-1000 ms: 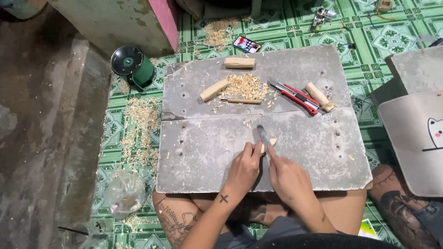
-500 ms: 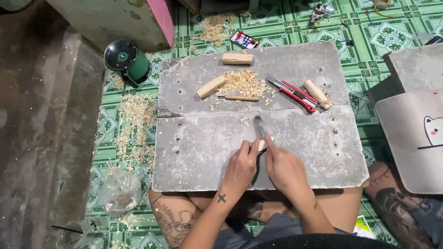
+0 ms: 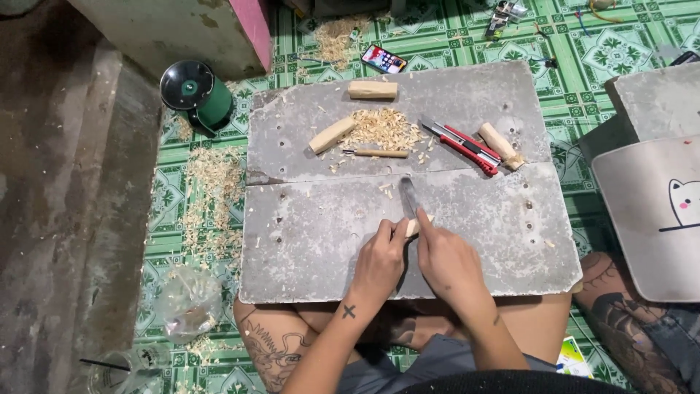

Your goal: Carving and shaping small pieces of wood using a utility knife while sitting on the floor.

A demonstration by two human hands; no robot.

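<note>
Head view looks straight down on a person sitting cross-legged with a grey board laid across the lap. Both hands meet near the middle of its near half. Their left hand is curled around a small piece of pale wood, fingers pressed closed on it so only its tip peeks out between the two hands. Their right hand is closed around the handle of a knife, whose grey blade points away from the body and lies along the board just above the wood. On the far half of the board sit a heap of wood shavings, a short wooden block near the far edge, another block lying at an angle left of the heap, a thin carving tool just below the heap, red utility cutters and a wooden-handled tool to the right. Beyond the board a phone lies on the green tiled floor, and a green can stands off the board's left corner.
</note>
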